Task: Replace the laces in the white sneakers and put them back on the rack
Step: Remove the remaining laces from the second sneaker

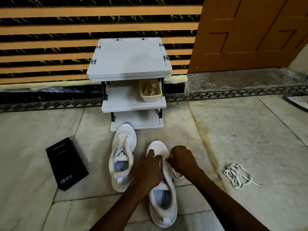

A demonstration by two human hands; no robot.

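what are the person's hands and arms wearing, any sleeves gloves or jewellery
Nothing that shows. The left hand and right hand are bare, with no gloves, and no rings or watch can be seen. The left forearm and right forearm are bare too; no sleeve reaches into the picture.

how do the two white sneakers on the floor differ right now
The far sneaker lies untouched; the near sneaker is gripped by the left hand while the right hand pinches its white lace. The far sneaker shows bare eyelets with no lace; the near sneaker has lace at its eyelets. The far sneaker's toe reaches the rack; the near sneaker stops short of it. Both are white, upright, toes toward the rack.
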